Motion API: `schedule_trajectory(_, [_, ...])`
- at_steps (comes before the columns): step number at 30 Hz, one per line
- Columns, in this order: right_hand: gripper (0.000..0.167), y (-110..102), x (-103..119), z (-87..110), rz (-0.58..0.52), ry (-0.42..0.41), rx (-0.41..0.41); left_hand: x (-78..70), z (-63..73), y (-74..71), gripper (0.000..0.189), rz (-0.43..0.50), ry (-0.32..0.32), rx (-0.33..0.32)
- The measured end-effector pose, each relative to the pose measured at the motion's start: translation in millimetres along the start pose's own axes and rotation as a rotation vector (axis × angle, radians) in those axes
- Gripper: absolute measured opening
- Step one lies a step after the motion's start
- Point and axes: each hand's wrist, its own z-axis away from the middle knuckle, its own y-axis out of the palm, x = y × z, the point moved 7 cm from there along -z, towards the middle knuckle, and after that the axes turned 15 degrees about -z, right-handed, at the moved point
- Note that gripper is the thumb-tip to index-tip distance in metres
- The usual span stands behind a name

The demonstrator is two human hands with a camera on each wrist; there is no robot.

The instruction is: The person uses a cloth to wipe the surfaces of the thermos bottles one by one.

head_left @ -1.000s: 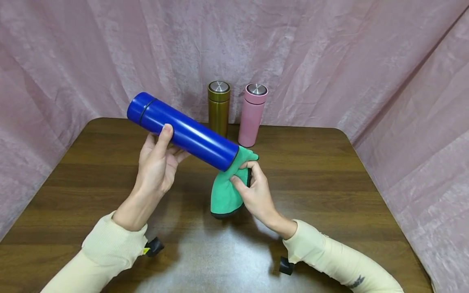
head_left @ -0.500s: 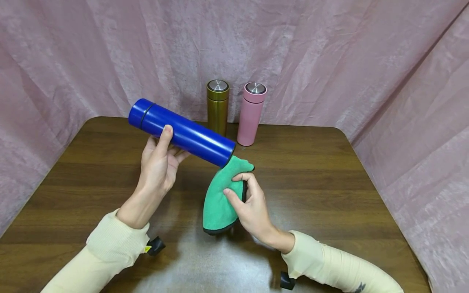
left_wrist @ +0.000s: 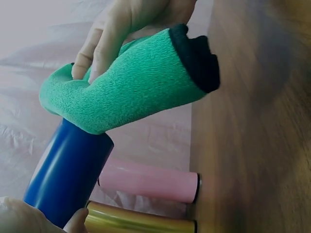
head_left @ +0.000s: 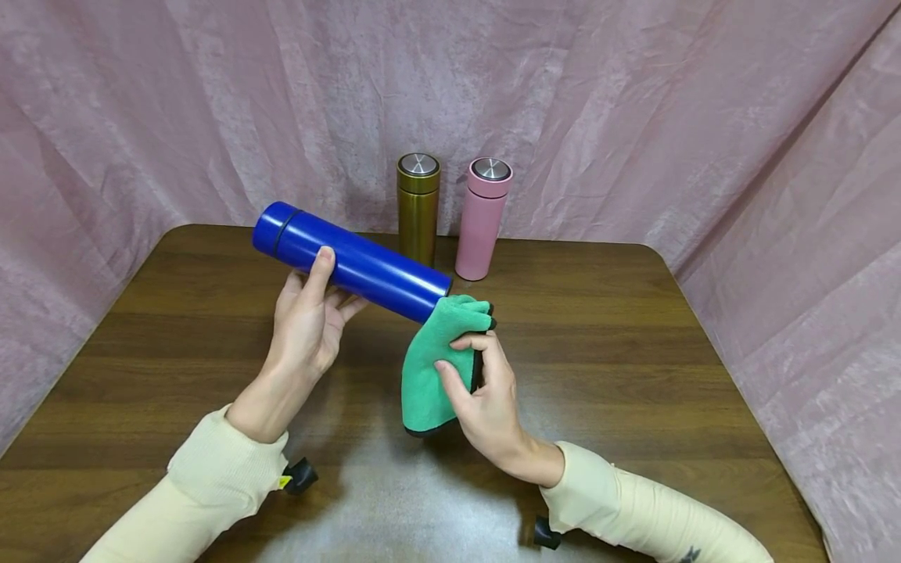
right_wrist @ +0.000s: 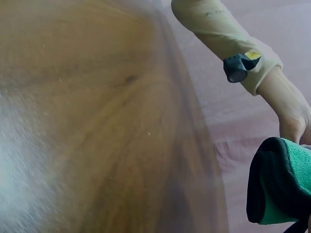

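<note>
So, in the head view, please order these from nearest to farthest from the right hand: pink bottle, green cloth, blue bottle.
1. Green cloth, held in the right hand.
2. Blue bottle, tilted, lower end against the cloth.
3. Pink bottle, standing farther back on the table.

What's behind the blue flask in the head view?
The gold flask stands upright behind it, pink curtain beyond. The blue flask covers the gold one's base and part of the wooden table.

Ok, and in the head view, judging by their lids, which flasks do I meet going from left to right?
Blue flask, held tilted in the left hand → gold flask, standing → pink flask, standing.
</note>
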Motion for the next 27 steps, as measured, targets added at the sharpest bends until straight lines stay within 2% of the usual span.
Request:
schedule_trajectory(5, [0.03, -4.5, 3.2, -6.8, 0.038, -0.039, -0.04, 2.2, 0.8, -1.7, 0.046, -0.001, -0.016, 0.02])
schedule_trajectory(11, [0.027, -8.7, 3.1, -16.4, 0.054, -0.021, -0.064, 2.7, 1.3, -4.9, 0.049, -0.013, -0.001, 0.033])
schedule_trajectory(19, [0.023, -10.5, 2.0, -27.9, 0.084, 0.051, -0.057, -5.2, 1.2, -7.3, 0.047, -0.018, 0.066, 0.046])
schedule_trajectory(27, [0.024, -12.6, -5.1, -35.7, 0.098, 0.142, -0.056, -8.6, 1.5, -11.1, 0.046, -0.02, 0.095, 0.041])
